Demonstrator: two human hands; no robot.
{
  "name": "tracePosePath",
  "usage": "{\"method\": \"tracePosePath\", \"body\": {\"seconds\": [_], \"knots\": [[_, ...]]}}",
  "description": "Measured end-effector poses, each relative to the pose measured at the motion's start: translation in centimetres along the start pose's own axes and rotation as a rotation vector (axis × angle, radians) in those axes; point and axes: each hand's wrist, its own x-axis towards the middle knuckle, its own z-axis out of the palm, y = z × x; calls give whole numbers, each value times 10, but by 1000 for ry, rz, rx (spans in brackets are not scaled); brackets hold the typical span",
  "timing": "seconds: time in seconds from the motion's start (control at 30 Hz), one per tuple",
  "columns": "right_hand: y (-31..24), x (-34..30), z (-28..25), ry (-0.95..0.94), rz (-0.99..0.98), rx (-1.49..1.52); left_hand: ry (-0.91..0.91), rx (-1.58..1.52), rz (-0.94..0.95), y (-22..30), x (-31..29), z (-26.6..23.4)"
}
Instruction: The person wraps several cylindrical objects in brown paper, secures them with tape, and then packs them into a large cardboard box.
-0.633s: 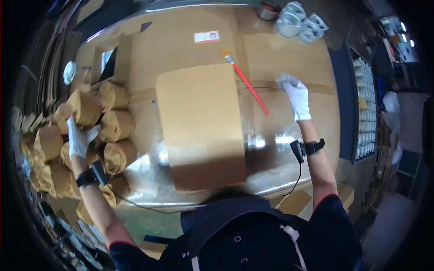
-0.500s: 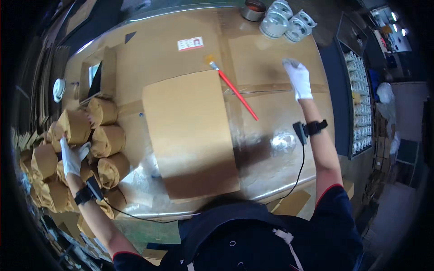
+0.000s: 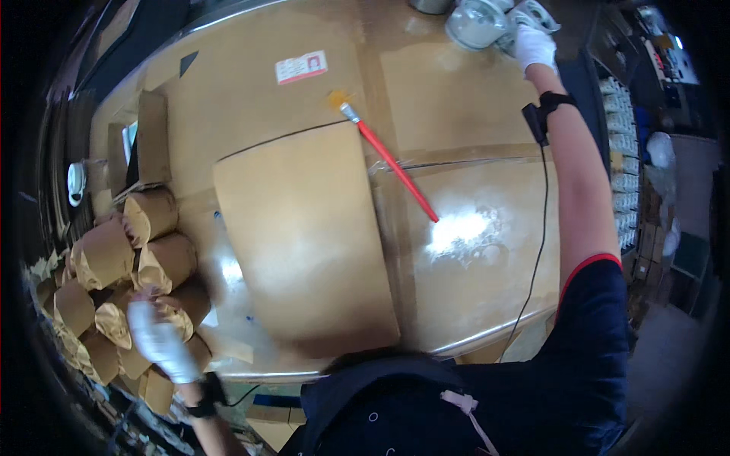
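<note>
At the far right of the table, my right hand, in a white glove, has its fingers closed on a silvery metal piston. Another piston stands just left of it. My left hand, also gloved and smeared by motion, is over the near side of a pile of brown paper-wrapped cylinders; its fingers are too blurred to read. Between my arms lies a flat stack of brown paper. A brush with a red handle rests beyond and beside the stack's right edge.
An open cardboard box sits at the left, and a card with a photo lies at the back. A dark metal cup stands at the far edge. Rows of pistons fill a rack on the right. A cable hangs from my right wrist.
My right hand has moved away and to the right, from above the table onto the piston. My left hand has come nearer and rightward over the wrapped pile. The view has shifted slightly.
</note>
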Motion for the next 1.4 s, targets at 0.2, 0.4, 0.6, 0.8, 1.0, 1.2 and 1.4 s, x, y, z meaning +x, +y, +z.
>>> {"method": "tracePosePath", "body": {"seconds": [0.2,0.4,0.6,0.8,1.0,1.2,1.4], "knots": [[32,-14,17,-145,34,196,-992,-132,802,120,-123,58],[37,-108,-30,-615,339,1352,-781,-42,894,106,-170,71],[-52,-246,-125,-754,-177,1476,-585,-223,932,78,-179,75],[-177,-374,-236,-1246,-238,1900,-467,-242,974,58,-196,76],[-238,-434,-211,-1348,-90,1903,-312,-374,828,82,-173,40],[-231,-392,-267,44,-490,578,-31,-211,852,109,-86,70],[-264,-356,-265,88,-894,582,-57,-92,864,134,-4,93]]}}
